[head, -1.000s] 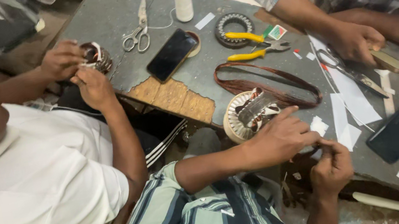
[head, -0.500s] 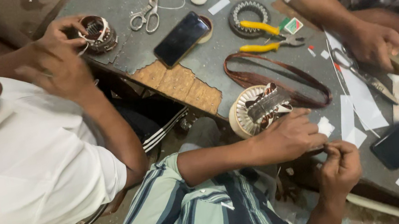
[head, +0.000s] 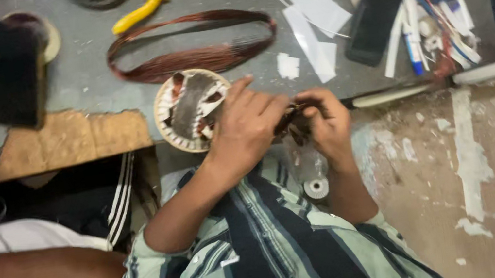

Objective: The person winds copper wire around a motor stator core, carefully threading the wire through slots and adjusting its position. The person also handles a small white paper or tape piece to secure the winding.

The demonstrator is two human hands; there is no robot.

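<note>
My left hand [head: 247, 126] rests against the right side of a round motor stator [head: 187, 110] with a cream rim, which lies at the table's front edge. My right hand [head: 328, 121] is close beside it, just off the edge. Both hands pinch a small dark bundle of copper wire [head: 293, 122] between their fingertips. A long oval loop of copper wire [head: 192, 43] lies on the grey table [head: 87, 85] behind the stator. My sleeves are green with dark stripes.
A black phone [head: 10, 69] lies at the left and another [head: 376, 17] at the right. Yellow-handled pliers [head: 141, 13], white paper strips [head: 307, 14] and pens [head: 413, 46] lie about. A white spool [head: 316, 188] sits below my hands. A co-worker's arm [head: 37, 275] is at lower left.
The view has swung in closer over the table edge. My two hands have come together beside the stator, now both pinching the wire bundle.
</note>
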